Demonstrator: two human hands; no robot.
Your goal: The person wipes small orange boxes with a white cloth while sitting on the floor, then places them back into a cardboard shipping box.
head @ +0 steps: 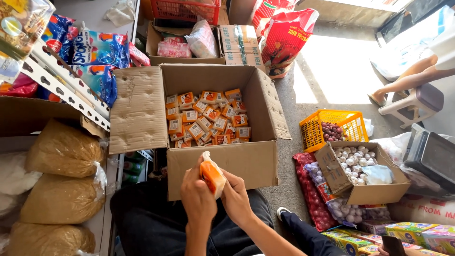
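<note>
Both my hands hold a small orange packet in clear plastic wrap (212, 176) just in front of my lap. My left hand (196, 196) grips its left side and my right hand (235, 196) closes on its right side. Directly beyond them stands a large open cardboard box (222, 161) whose bottom is covered with several small orange-and-white packets (206, 118). Its left flap (137, 108) lies folded outward.
Clear bags of brown grain (64, 149) lie at my left below a perforated white shelf rail (61, 87). To the right sit a yellow crate (315, 130), a small box of garlic (358, 163), a red mesh sack (310, 194), a red rice bag (284, 38) and a person's leg on a stool (417, 102).
</note>
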